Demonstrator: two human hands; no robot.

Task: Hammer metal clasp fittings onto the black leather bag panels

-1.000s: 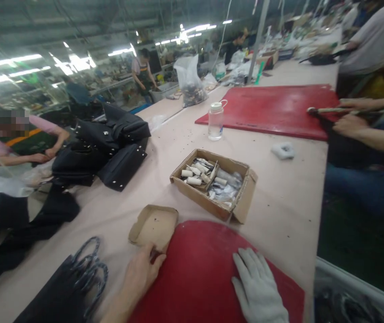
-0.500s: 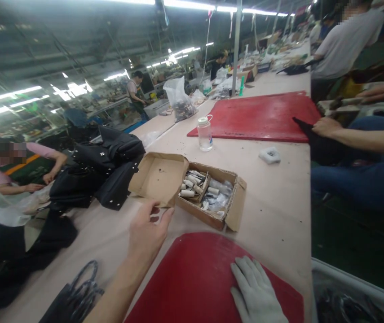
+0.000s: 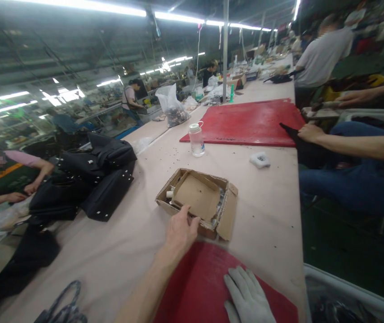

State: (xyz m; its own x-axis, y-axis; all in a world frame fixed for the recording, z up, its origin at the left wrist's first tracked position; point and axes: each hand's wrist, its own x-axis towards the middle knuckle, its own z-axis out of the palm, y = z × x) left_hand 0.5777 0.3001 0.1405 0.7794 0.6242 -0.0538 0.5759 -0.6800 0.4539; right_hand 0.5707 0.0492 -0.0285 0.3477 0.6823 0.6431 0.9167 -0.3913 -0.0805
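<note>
A long pale pink tabletop (image 3: 151, 251) runs away down a large workshop hall. Fluorescent strip lights (image 3: 185, 18) line the dark ceiling in rows, and a slim grey pole (image 3: 225, 49) rises from the far part of the tabletop. To the left, more lit workbenches (image 3: 104, 112) stand in parallel, with people at work beside them. To the right of the tabletop's edge lies a dark green floor (image 3: 346, 251), with seated people along that side.
</note>
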